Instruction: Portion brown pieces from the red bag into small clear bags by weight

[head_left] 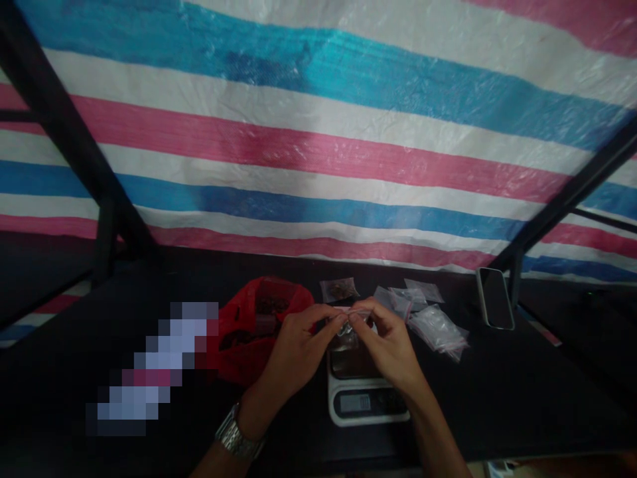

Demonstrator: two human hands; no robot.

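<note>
Both hands pinch the top edge of a small clear zip bag (344, 340). My left hand (304, 342), with a metal watch at its wrist, grips the edge from the left. From the other side my right hand (387, 342) closes thumb and fingers on the same edge. The bag hangs over a white digital scale (368, 419); whether it touches the dark weighing plate I cannot tell. At the left stands an open red plastic bag (243, 364) with small dark brown pieces in it. Behind the hands lies a zip bag of brownish pieces (340, 289).
Several flat clear zip bags (438, 330) lie in a loose pile to the right. A phone (495, 299) leans by the right black frame bar (562, 192). A striped plastic sheet (318, 153) rises behind the black table (547, 398). A blurred-out patch covers the left.
</note>
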